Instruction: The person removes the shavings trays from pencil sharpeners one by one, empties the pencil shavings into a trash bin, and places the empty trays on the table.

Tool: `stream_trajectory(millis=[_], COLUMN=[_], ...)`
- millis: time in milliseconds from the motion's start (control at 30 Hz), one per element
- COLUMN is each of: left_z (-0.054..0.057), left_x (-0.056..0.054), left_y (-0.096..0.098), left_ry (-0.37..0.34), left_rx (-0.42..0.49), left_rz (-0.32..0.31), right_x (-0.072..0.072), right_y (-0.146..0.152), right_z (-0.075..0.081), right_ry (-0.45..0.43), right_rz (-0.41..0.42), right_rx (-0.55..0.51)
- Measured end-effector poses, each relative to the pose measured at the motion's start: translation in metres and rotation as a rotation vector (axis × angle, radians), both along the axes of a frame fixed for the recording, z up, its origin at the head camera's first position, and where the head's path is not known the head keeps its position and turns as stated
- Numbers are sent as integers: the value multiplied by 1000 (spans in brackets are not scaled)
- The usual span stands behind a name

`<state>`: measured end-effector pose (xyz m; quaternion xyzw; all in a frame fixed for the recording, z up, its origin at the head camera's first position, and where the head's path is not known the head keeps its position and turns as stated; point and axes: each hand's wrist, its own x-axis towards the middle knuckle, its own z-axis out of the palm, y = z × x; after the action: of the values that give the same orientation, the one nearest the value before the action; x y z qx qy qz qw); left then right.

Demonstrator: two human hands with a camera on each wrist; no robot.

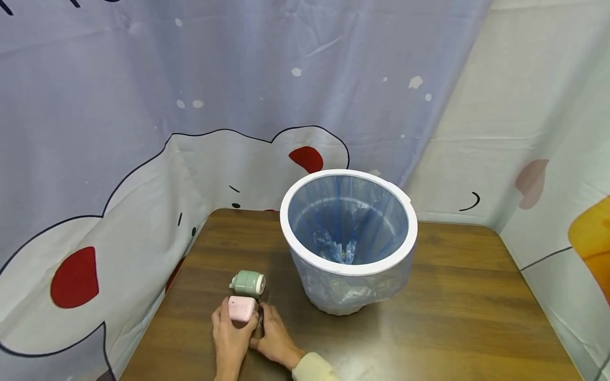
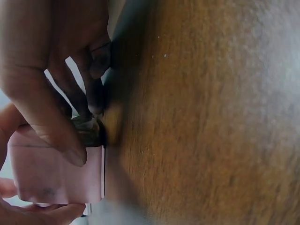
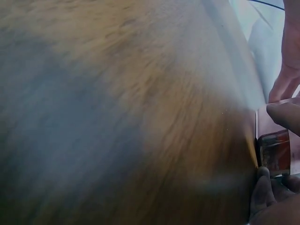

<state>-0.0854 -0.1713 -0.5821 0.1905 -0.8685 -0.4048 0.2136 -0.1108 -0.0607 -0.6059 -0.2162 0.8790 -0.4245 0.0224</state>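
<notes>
My left hand grips a small pink box standing on the table, thumb across its right side. In the left wrist view the pink box lies between that hand's fingers and thumb. A dark, glossy, see-through part with reddish tones shows at the box's side. My right hand is close against that side, its fingertips at the edge of the dark part, pinching it. Just behind the box lies a green cylinder with pale ends, on its side, touched by neither hand.
A white-rimmed bin lined with a blue-tinted bag stands on the wooden table, right of the hands. Some crumpled plastic is inside it. Printed curtains hang behind the table and along its sides.
</notes>
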Motion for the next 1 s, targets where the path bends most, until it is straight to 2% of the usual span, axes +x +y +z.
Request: stream_trajectory(millis=[200, 567, 1000], left_z=[2, 2, 2], left_x=[-2, 0, 0], left_y=[2, -2, -4], left_ry=[-1, 14, 13], left_rx=[-10, -18, -23], left_rz=[-14, -12, -19], right_x=[-4, -7, -8], right_y=[-1, -9, -13], right_z=[-3, 1, -3], right_ry=[8, -10, 85], right_rz=[-23, -26, -70], right_rx=[-31, -2, -40])
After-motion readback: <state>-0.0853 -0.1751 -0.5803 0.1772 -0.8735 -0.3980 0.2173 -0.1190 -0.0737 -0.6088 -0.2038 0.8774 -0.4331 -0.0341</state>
